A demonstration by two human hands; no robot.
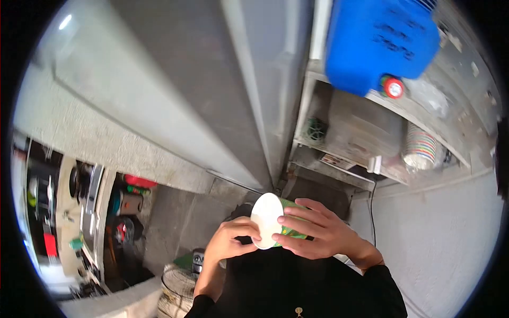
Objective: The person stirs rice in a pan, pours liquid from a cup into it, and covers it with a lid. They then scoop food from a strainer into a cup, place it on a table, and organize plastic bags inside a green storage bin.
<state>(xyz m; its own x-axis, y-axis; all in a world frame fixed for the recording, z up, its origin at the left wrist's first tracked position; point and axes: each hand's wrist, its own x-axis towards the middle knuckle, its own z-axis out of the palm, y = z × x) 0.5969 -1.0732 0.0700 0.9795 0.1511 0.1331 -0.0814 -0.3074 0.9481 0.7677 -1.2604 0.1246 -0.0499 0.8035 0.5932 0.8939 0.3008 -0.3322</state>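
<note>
A paper cup (268, 220) is held in front of my chest, tilted with its white round end facing the camera and its green printed side pointing right. My left hand (232, 239) pinches the edge of the white end between thumb and fingers. From the other side, my right hand (321, 231) wraps around the green wall, its fingertips reaching the white rim. Whether this is one cup or several nested together is hidden by the fingers.
To the upper right, a shelf unit (339, 146) carries a blue jerrycan (379, 42) with a red cap and a stack of cups (421, 151) in clear plastic. A grey door-like panel (196, 69) rises ahead. At lower left are a counter (103, 212) and a woven basket (175, 289).
</note>
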